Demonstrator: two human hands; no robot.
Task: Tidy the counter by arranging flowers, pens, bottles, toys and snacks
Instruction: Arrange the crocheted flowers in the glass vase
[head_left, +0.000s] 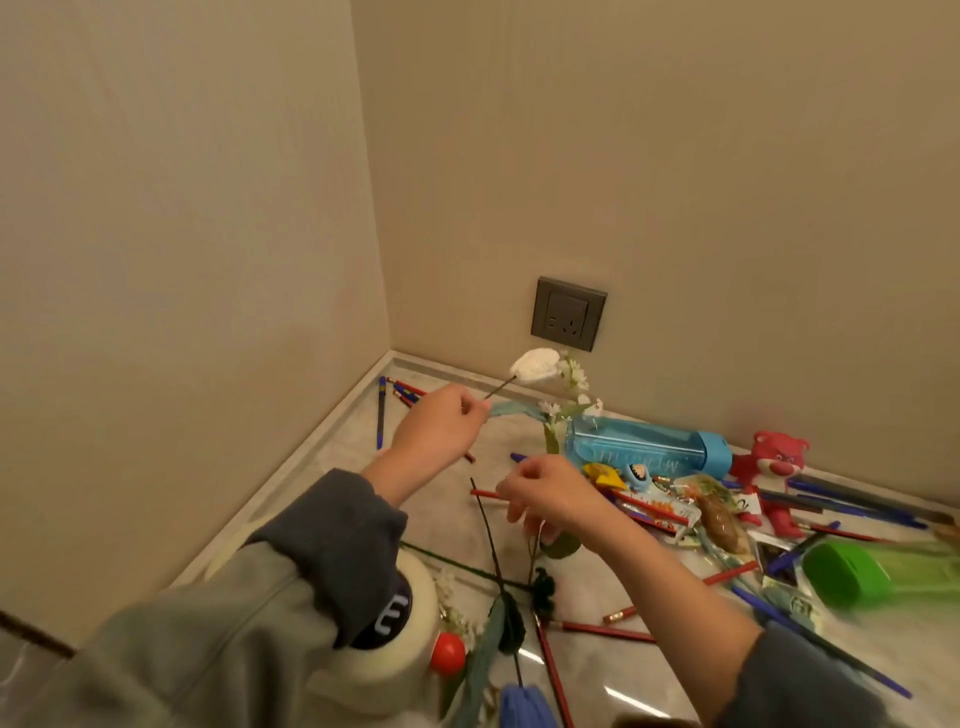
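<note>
Above the cluttered desk (613, 670), the left hand (434, 434) fingers pinch a white flower (171, 365) by its stem, while the right hand (550, 496) fingers close around a leafy sprig (563, 410).

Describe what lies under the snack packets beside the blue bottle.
Red pencils poke out from beneath the snack packets; anything else under the packets is covered.
</note>
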